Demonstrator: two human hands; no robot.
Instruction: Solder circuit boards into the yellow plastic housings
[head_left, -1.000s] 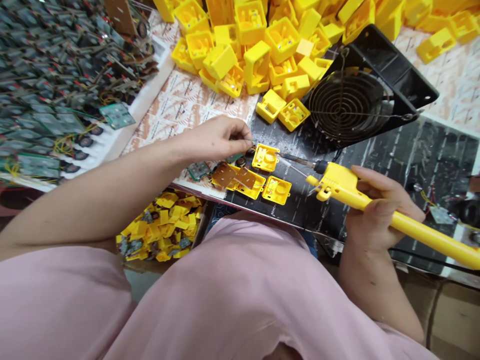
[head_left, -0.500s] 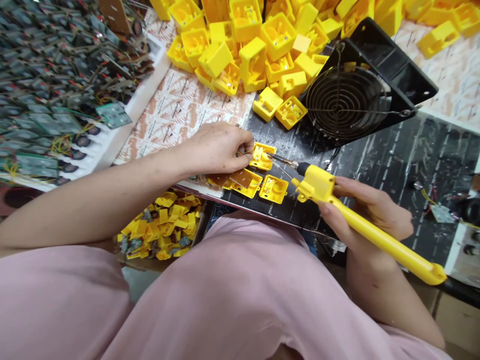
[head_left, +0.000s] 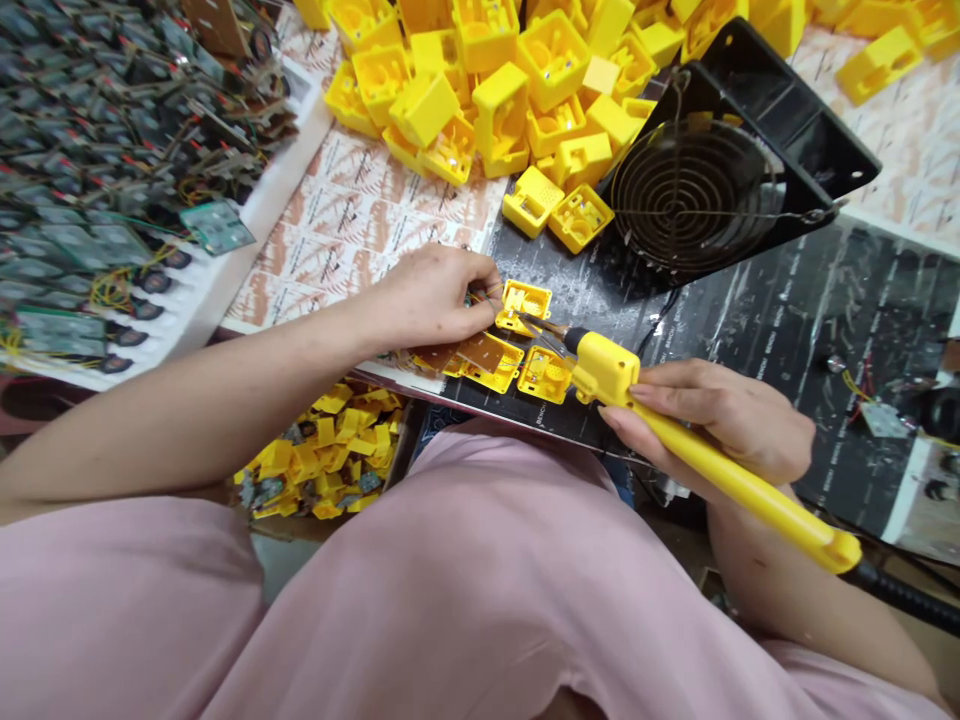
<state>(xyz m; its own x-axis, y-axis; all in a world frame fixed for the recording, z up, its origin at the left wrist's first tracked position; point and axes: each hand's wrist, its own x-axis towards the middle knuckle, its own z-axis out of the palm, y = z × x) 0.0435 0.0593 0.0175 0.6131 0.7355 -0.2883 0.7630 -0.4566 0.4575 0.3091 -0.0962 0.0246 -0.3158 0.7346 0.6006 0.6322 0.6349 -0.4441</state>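
Observation:
My right hand (head_left: 724,415) is closed around a yellow soldering iron (head_left: 675,430), whose metal tip points left at a small open yellow housing (head_left: 525,303) on the black mat (head_left: 750,310). My left hand (head_left: 439,295) rests beside that housing with fingers pinched on thin wires at its left edge. Two more yellow housings (head_left: 547,373) lie just in front, one with a brown board (head_left: 480,353) on it.
A heap of yellow housings (head_left: 510,90) fills the back. A black fan with a wire guard (head_left: 697,195) leans at the right. Circuit boards with wires (head_left: 97,170) cover the left. A box of yellow scraps (head_left: 330,455) sits below the table edge.
My right hand has brought the soldering iron leftward, so its tip now reaches the small housing. My left hand shifted slightly and closed its fingers at the housing's edge.

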